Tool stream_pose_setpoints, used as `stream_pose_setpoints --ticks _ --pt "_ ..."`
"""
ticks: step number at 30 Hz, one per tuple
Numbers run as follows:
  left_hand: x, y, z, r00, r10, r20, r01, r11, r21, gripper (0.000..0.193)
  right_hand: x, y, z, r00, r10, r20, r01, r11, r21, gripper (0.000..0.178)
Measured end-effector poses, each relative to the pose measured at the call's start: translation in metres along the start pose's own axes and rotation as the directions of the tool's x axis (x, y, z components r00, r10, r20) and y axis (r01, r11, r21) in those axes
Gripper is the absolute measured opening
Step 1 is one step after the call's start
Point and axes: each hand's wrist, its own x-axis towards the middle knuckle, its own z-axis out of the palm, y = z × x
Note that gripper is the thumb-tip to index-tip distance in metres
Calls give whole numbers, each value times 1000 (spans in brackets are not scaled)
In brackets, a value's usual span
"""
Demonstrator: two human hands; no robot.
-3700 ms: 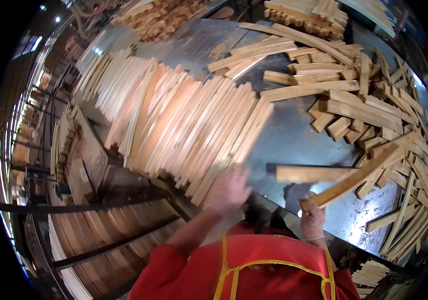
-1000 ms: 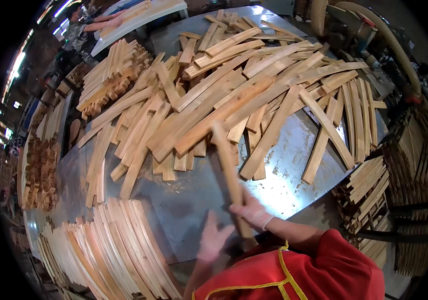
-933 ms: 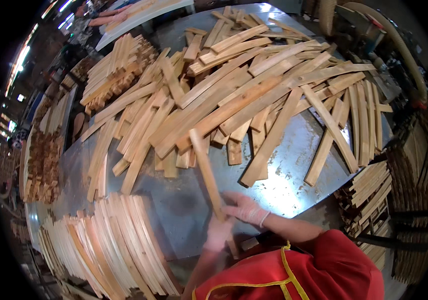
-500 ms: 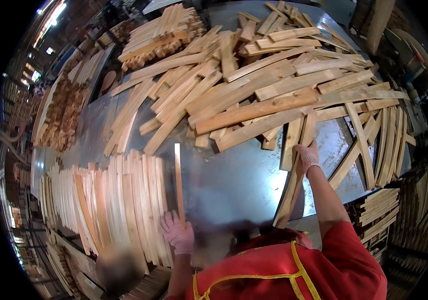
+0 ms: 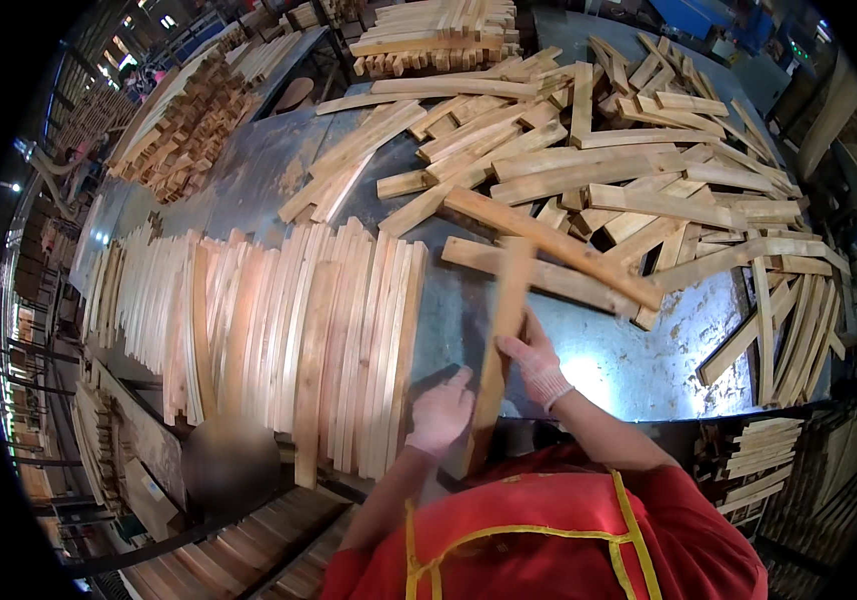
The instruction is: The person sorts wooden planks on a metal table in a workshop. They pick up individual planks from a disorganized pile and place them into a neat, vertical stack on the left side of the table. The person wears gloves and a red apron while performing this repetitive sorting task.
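Note:
My right hand (image 5: pixel 532 362), in a pale work glove, grips a wooden plank (image 5: pixel 505 315) around its middle. The plank slants up from near my apron to the loose heap and is slightly blurred. To its left is my left hand (image 5: pixel 442 412), also gloved, with a finger stretched out and nothing visible in it. It lies between that plank and a row of wooden strips (image 5: pixel 349 340) packed side by side on the metal table (image 5: pixel 619 365). Beyond my right hand, an orange-brown plank (image 5: pixel 559 245) crosses over paler ones at the heap's near edge.
A jumbled heap of planks (image 5: pixel 639 210) covers the far and right parts of the table. Neat lumber stacks (image 5: pixel 439 40) stand at the back, with another stack (image 5: pixel 189 130) at the far left. A blurred round object (image 5: pixel 231 465) is at the lower left.
My right hand has drawn the plank leftward from the heap toward my left hand. The narrow strip beside my left hand no longer stands apart from the row. My view has shifted.

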Motion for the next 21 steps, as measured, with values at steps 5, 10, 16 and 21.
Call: stream_pose_setpoints --ticks 5,10,16,21 --pt "15 -32 9 938 -81 -336 92 996 15 84 84 -86 -42 863 -433 258 288 4 -958 88" --pt "22 32 14 967 -180 -178 196 978 76 107 72 -72 -41 974 -94 206 175 -265 -948 101" --pt "56 20 30 899 -310 -311 217 929 -300 99 53 -30 -36 975 177 133 119 86 -989 102" --pt "53 26 -10 961 -244 -132 54 632 -773 52 33 -8 -43 857 392 335 -313 912 -265 92"
